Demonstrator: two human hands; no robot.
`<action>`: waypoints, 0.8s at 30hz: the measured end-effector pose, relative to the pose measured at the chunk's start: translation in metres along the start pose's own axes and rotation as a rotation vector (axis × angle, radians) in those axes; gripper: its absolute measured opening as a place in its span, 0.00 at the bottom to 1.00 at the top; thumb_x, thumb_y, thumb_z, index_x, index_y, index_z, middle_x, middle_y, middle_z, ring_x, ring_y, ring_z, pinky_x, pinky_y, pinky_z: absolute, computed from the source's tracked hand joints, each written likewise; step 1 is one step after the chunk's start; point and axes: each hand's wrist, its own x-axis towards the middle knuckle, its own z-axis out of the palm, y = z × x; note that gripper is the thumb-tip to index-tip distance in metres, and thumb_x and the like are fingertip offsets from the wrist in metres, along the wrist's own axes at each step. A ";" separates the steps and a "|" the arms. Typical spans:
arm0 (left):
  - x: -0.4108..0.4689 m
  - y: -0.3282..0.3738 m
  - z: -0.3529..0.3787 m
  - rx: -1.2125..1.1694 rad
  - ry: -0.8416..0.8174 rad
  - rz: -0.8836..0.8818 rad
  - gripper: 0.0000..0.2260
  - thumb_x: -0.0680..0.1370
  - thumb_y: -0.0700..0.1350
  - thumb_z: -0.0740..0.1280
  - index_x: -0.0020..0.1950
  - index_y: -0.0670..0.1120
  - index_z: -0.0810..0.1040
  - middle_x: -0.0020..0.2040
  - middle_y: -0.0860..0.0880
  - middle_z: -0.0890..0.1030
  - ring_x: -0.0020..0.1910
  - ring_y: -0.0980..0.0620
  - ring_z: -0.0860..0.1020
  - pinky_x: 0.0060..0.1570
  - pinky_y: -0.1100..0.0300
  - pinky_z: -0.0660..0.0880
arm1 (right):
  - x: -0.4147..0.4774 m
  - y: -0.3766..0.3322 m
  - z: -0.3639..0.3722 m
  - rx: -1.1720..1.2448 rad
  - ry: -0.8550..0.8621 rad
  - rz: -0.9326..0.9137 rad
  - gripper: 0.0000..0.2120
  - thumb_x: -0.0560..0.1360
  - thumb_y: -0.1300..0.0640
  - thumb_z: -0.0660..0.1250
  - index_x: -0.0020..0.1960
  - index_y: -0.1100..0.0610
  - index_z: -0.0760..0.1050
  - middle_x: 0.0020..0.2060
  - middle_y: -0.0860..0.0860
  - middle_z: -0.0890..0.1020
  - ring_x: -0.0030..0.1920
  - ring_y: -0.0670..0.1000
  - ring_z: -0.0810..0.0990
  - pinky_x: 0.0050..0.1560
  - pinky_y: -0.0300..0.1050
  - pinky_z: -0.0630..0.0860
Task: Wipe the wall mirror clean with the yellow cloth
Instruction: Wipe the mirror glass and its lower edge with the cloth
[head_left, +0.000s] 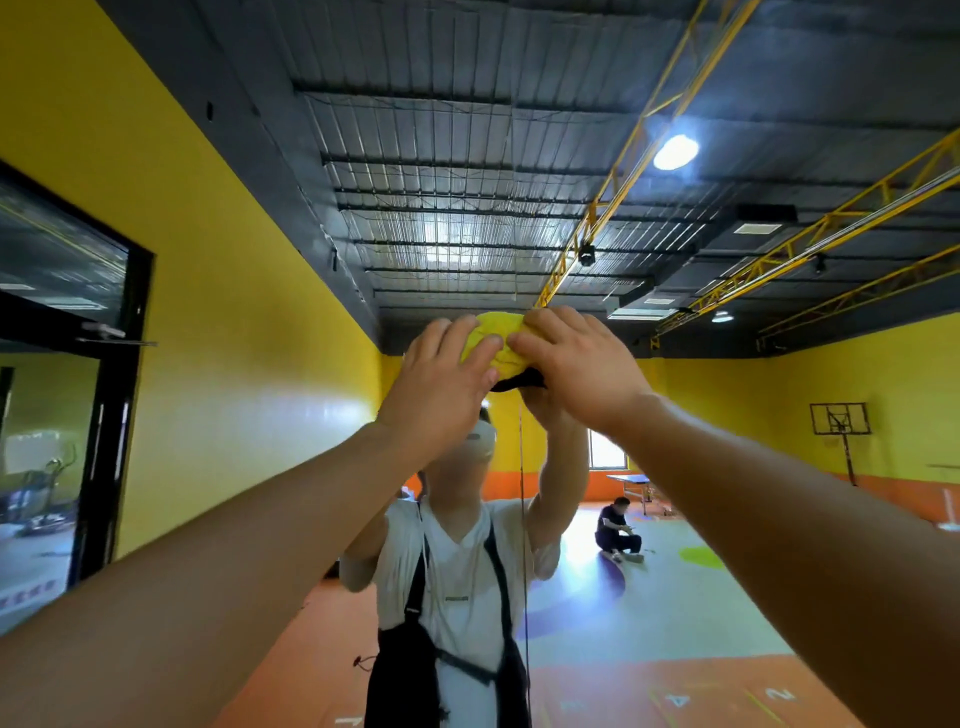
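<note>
Yellow walls and a dark ribbed ceiling fill the wall mirror, which takes up most of the frame as a reflected sports hall. At far left a black-framed glass door stands against the yellow wall. Moving in from the lower left, a bare forearm rises to the left hand, spread flat just left of centre, its fingers lying over the left part of the yellow cloth. The cloth sits bunched at the centre of the frame, pressed against the glass between the two hands. Directly below it the mirror shows the person's own reflection, in a white shirt with dark straps, arms raised. The right hand lies palm-down on the cloth's right side, fingertips almost meeting those of the left; both hands are pressed close together on the cloth rather than curled around it, though how firmly they grip is hard to judge. Right of centre, low in the reflection, a seated person is on the coloured floor. Farther right stand a blue table-tennis table and a basketball hoop.
</note>
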 end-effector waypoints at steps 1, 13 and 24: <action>0.005 0.010 0.005 0.002 -0.022 0.001 0.16 0.83 0.52 0.57 0.68 0.49 0.72 0.70 0.43 0.71 0.66 0.38 0.70 0.63 0.42 0.72 | -0.006 0.010 -0.004 -0.004 -0.031 0.018 0.19 0.70 0.51 0.75 0.59 0.52 0.79 0.58 0.54 0.78 0.58 0.60 0.76 0.56 0.55 0.74; 0.026 0.040 0.012 -0.038 0.059 -0.081 0.22 0.84 0.57 0.54 0.69 0.43 0.73 0.63 0.45 0.76 0.60 0.42 0.72 0.61 0.47 0.72 | -0.008 0.013 0.012 0.056 0.221 0.234 0.12 0.82 0.51 0.55 0.53 0.58 0.73 0.46 0.56 0.76 0.49 0.60 0.73 0.50 0.57 0.68; -0.073 0.074 0.038 0.078 0.150 -0.001 0.18 0.85 0.54 0.58 0.65 0.42 0.75 0.62 0.42 0.77 0.60 0.41 0.73 0.61 0.49 0.68 | -0.096 -0.027 0.043 -0.102 0.307 0.123 0.10 0.83 0.55 0.60 0.54 0.60 0.75 0.49 0.58 0.78 0.49 0.61 0.75 0.51 0.56 0.69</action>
